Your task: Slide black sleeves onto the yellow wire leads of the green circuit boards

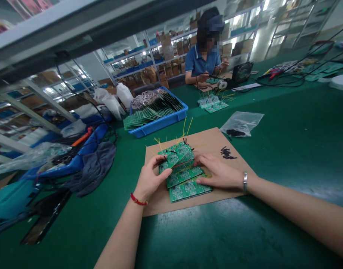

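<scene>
Overlapping green circuit boards [185,191] lie stepped in front of me on a cardboard sheet [157,207], with thin yellow wires and short black sleeves on them. My left hand [152,175] grips the left edge of the uppermost circuit board [178,153], thumb and fingers closed around its corner. My right hand [216,170] is curled at the right side of the boards, its fingertips on the top board's edge and its thumb over a lower one. The right fingertips are partly hidden. A small pile of black sleeves [227,153] lies right of my right hand.
A blue tray [160,122] full of upright boards stands behind the cardboard. A clear plastic bag [244,121] with black pieces lies at right. Across the green table, a person in a blue shirt [199,61] works near a fan [242,71]. Tools and dark cloth [95,168] lie left.
</scene>
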Demonstrator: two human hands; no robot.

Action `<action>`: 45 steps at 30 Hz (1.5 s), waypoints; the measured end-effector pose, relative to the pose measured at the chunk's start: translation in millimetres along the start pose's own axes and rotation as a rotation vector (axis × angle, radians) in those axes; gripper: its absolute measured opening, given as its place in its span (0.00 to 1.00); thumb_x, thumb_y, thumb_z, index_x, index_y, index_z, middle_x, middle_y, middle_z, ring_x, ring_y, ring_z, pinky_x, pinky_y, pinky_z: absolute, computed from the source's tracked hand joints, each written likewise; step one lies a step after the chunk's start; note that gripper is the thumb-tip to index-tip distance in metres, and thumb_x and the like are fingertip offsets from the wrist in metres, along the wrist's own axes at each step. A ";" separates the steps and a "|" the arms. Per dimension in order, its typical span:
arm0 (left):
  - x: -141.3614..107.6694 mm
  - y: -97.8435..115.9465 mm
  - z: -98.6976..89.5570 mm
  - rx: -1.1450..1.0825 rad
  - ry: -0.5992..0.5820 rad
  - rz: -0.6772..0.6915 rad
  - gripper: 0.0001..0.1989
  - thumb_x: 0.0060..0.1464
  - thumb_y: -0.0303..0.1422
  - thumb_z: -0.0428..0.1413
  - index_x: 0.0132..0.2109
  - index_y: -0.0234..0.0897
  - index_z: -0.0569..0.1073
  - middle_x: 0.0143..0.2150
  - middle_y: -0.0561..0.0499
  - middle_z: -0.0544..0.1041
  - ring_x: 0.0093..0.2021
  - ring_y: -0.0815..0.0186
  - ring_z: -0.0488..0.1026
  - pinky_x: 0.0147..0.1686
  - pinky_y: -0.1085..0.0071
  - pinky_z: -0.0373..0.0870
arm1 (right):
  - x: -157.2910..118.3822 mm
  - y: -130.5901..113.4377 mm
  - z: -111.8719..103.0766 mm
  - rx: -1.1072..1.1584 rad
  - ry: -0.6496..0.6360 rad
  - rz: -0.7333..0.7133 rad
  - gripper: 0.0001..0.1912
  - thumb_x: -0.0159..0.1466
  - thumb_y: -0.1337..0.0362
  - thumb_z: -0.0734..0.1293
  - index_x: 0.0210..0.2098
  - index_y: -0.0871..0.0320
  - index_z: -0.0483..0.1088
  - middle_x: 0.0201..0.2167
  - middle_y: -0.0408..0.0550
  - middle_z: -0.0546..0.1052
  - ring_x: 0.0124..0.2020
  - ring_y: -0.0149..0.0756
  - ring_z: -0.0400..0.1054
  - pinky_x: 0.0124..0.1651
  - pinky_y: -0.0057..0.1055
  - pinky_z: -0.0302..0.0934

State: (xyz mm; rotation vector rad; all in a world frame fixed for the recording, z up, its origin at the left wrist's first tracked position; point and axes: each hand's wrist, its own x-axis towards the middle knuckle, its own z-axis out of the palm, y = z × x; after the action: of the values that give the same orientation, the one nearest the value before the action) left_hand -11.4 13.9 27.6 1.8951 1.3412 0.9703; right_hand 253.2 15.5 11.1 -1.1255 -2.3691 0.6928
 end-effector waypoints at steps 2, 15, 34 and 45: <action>-1.4 0.1 0.1 -0.006 0.023 0.011 0.20 0.49 0.38 0.60 0.48 0.35 0.69 0.50 0.43 0.74 0.51 0.59 0.72 0.55 0.56 0.66 | 3.8 1.3 -1.9 -0.015 -0.018 0.014 0.24 0.57 0.52 0.68 0.48 0.59 0.66 0.48 0.57 0.71 0.50 0.49 0.64 0.53 0.45 0.58; -6.7 7.9 -5.6 -0.031 0.138 0.075 0.19 0.48 0.38 0.61 0.46 0.34 0.69 0.47 0.44 0.74 0.49 0.59 0.73 0.53 0.60 0.67 | 31.4 13.5 -9.3 -0.176 -0.134 -0.020 0.33 0.49 0.48 0.72 0.48 0.61 0.69 0.46 0.57 0.74 0.48 0.52 0.66 0.50 0.46 0.58; 10.1 -4.7 16.1 0.441 -0.003 0.225 0.19 0.45 0.37 0.64 0.46 0.41 0.71 0.49 0.50 0.75 0.51 0.57 0.67 0.52 0.56 0.65 | -30.1 -9.3 7.7 -0.065 -0.108 -0.079 0.37 0.47 0.46 0.73 0.52 0.56 0.64 0.49 0.55 0.68 0.51 0.51 0.59 0.53 0.47 0.54; 16.0 -19.5 32.4 0.534 -0.005 0.245 0.21 0.43 0.40 0.66 0.44 0.39 0.71 0.54 0.45 0.71 0.55 0.56 0.65 0.55 0.54 0.62 | -33.6 -2.9 5.1 -0.048 -0.066 -0.128 0.38 0.47 0.45 0.73 0.52 0.57 0.64 0.47 0.55 0.67 0.49 0.49 0.60 0.52 0.47 0.55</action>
State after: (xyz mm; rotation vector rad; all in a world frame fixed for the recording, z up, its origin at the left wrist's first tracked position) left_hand 9.5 32.7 -2.3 2.5052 1.4952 0.7639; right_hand 268.1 -14.2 3.4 -0.9742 -2.5003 0.6408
